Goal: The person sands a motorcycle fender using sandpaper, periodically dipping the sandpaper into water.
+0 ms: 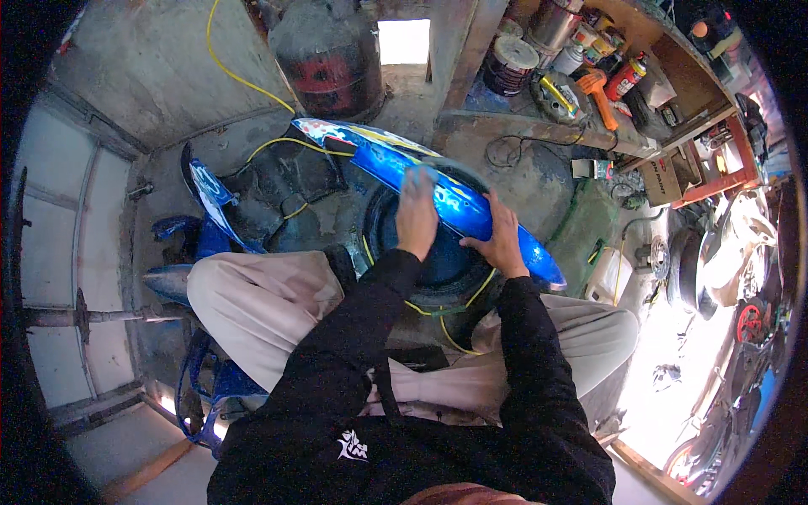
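Observation:
A long blue plastic panel (374, 164) with white and yellow patches lies slantwise across a dark round tub or ring (376, 244) between my legs. My left hand (416, 217) rests on the panel's middle with fingers close together; their greyish tips are blurred, and I cannot make out whether something is under them. My right hand (498, 234) grips the panel's near edge toward its right end, thumb apart from the fingers. A yellow hose (269, 145) runs behind the panel and around the tub.
More blue panels (206, 194) lie at my left. A dark red drum (324, 71) stands at the back. A wooden shelf (539, 126) holds cans and an orange tool (598, 93). A white jug (606, 273), wheels (686, 269) and vehicle parts crowd the right side.

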### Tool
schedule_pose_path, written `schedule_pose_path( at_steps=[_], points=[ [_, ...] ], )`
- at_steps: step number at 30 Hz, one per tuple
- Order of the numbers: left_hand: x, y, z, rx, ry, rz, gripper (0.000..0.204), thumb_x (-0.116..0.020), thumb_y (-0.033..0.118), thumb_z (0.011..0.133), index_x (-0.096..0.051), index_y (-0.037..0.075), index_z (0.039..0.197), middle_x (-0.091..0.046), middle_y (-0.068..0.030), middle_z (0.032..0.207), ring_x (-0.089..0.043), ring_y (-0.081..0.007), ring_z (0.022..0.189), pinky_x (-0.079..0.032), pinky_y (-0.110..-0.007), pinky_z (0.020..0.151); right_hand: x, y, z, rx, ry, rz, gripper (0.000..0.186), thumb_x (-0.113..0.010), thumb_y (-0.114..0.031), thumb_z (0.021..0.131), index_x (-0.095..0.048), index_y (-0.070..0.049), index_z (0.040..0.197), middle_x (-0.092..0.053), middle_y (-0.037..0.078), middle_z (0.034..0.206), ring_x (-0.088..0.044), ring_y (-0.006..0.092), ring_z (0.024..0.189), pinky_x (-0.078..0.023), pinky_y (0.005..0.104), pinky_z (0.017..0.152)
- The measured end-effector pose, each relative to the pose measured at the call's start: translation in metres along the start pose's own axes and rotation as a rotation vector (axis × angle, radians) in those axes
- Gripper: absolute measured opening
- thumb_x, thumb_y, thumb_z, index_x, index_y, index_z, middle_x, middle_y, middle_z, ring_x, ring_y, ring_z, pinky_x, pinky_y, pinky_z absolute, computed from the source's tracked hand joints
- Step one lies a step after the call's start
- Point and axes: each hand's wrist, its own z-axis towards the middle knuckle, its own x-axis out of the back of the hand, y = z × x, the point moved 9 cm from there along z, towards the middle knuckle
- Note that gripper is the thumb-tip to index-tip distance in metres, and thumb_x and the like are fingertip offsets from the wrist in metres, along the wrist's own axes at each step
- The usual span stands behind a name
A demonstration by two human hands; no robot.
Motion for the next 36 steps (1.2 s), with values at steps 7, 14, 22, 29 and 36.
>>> schedule_pose_path(
  at_steps=[7, 14, 22, 29, 36],
  points=[
    [0.024, -0.096, 0.064, 0.125, -0.003, -0.02, 0.038, -0.047, 0.005, 0.102, -0.058, 0.0, 0.138, -0.061, -0.0301, 0.137, -0.059, -0.0464, 0.127, -0.049, -0.052, 0.106, 0.001, -0.001, -0.001, 0.004, 0.022, -0.014, 0.131, -0.1, -0.033, 0.058, -0.029, 0.0, 0.164, -0.055, 0.017, 0.153, -0.05, 0.0396, 0.14, -0.031, 0.0497, 0.121],
    [0.019, -0.035, 0.013, 0.002, 0.105, 0.151, 0.036, -0.053, 0.007, 0.098, -0.061, -0.001, 0.132, -0.064, -0.0271, 0.137, -0.061, -0.0448, 0.128, -0.052, -0.051, 0.104, 0.001, -0.002, 0.001, -0.006, -0.01, 0.002, 0.134, -0.099, -0.039, 0.058, -0.027, -0.001, 0.165, -0.053, 0.016, 0.155, -0.047, 0.038, 0.145, -0.028, 0.0523, 0.123],
    [0.038, -0.082, 0.045, 0.127, 0.073, 0.258, 0.035, -0.052, 0.012, 0.101, -0.061, 0.005, 0.134, -0.068, -0.015, 0.131, -0.064, -0.0349, 0.121, -0.039, -0.062, 0.11, 0.001, 0.0, 0.0, -0.016, 0.003, -0.005, 0.133, -0.1, -0.035, 0.058, -0.027, 0.0, 0.164, -0.053, 0.016, 0.155, -0.048, 0.0382, 0.144, -0.029, 0.0528, 0.123],
    [0.01, -0.041, 0.015, -0.044, -0.07, 0.354, 0.041, -0.058, 0.01, 0.098, -0.06, 0.001, 0.137, -0.064, -0.0182, 0.138, -0.058, -0.0332, 0.13, -0.04, -0.056, 0.112, 0.0, 0.0, 0.001, -0.033, -0.017, 0.003, 0.133, -0.1, -0.034, 0.057, -0.027, -0.001, 0.164, -0.053, 0.016, 0.155, -0.047, 0.0377, 0.145, -0.026, 0.0538, 0.124],
    [0.033, -0.092, 0.047, 0.169, 0.074, 0.289, 0.04, -0.055, 0.014, 0.101, -0.056, 0.006, 0.14, -0.064, -0.0168, 0.134, -0.064, -0.0366, 0.12, -0.044, -0.061, 0.102, 0.001, -0.001, -0.001, -0.027, 0.0, 0.027, 0.135, -0.1, -0.034, 0.057, -0.026, -0.004, 0.166, -0.052, 0.014, 0.157, -0.045, 0.0366, 0.146, -0.026, 0.0526, 0.125]
  ],
)
